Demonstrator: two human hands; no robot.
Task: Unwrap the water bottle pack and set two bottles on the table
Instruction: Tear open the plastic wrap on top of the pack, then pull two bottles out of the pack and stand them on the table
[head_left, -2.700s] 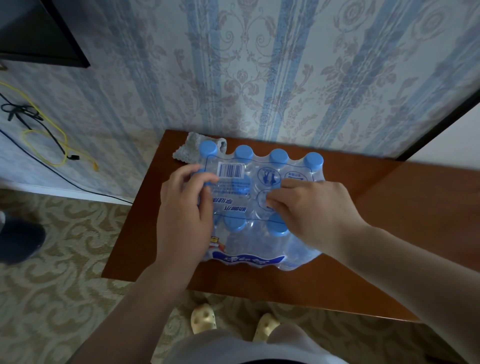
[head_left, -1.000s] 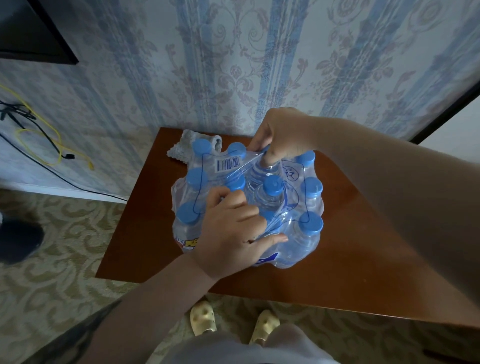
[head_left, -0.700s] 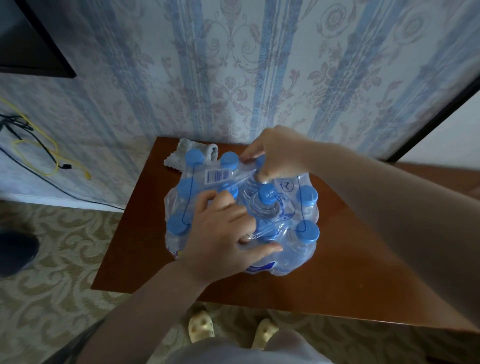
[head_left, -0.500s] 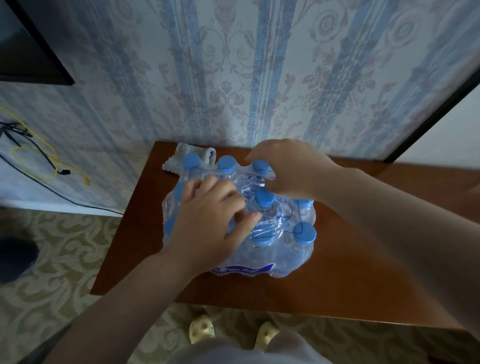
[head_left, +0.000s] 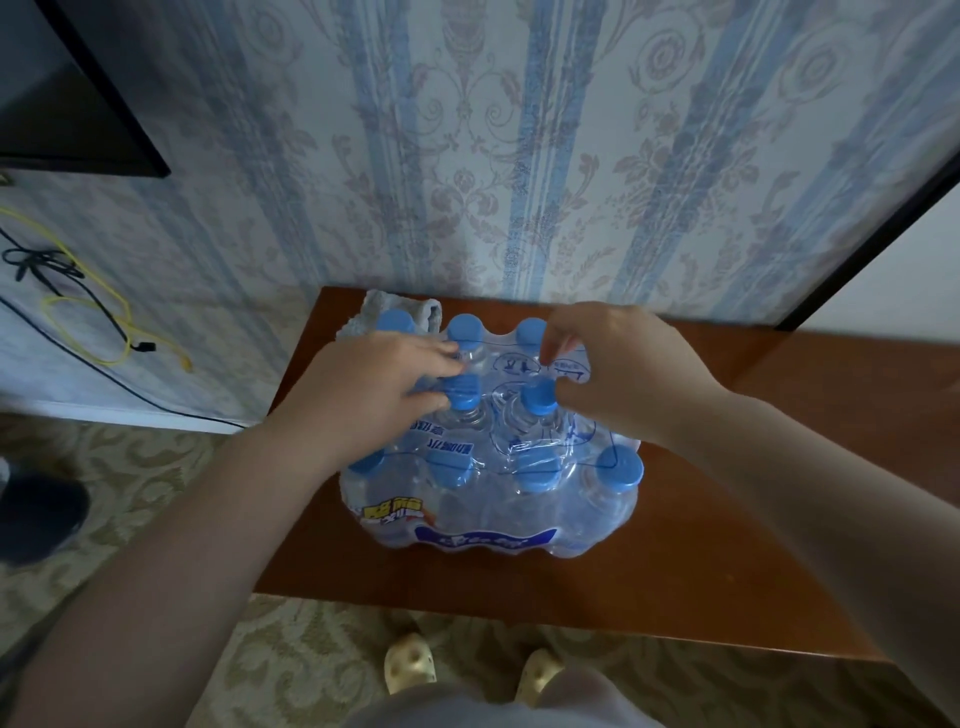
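Note:
A shrink-wrapped pack of water bottles (head_left: 488, 499) with blue caps stands on the brown wooden table (head_left: 675, 545), near the wall. Its clear plastic wrap (head_left: 524, 447) is torn open on top, and two middle caps poke through the hole. My left hand (head_left: 363, 395) lies on the pack's left top, fingers curled into the film beside one bare cap (head_left: 460, 392). My right hand (head_left: 618, 364) pinches the film at the far right top, next to the other bare cap (head_left: 540, 397). All bottles remain inside the pack.
A pale folded cloth (head_left: 400, 312) lies behind the pack at the table's far left corner. The wallpapered wall rises right behind the table. Cables (head_left: 93, 322) hang on the wall at left. My slippered feet (head_left: 467, 670) are below the table's near edge.
The top film has been torn open since the first frame. My left hand slid from the pack's middle to its left top; my right hand shifted right, still pulling film.

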